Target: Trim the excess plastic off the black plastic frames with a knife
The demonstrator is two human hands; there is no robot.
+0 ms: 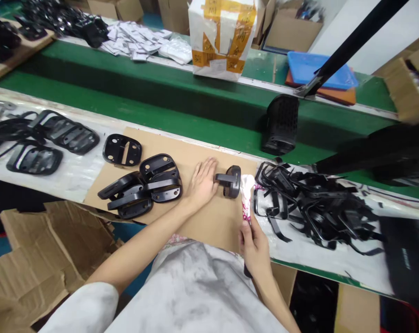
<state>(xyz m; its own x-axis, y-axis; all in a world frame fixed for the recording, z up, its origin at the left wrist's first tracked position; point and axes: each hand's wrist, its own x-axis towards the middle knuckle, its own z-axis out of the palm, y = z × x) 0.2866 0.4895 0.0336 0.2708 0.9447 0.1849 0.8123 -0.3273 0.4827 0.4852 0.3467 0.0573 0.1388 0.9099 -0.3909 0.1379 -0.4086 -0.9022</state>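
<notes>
My left hand (pixel 203 183) lies on the cardboard sheet (pixel 202 226), fingers stretched out. Its edge touches or nearly touches the bar of a small black plastic part (pixel 232 181), which stands on its side. A tool wrapped in white and pink cloth (pixel 246 196) is in my right hand (pixel 255 245), closed around its handle; the wrapped head lies just right of the part. The cloth hides what kind of tool it is. Left of my left hand, several black plastic brackets with oval bases (pixel 160 175) rest together on the cardboard.
A tangled heap of black frames and strips (pixel 323 208) lies at the right. More black brackets (pixel 36 159) are on the left. Behind runs a green conveyor belt (pixel 160 108) with a black upright object (pixel 281 125). A taped white box (pixel 223 39) stands beyond it.
</notes>
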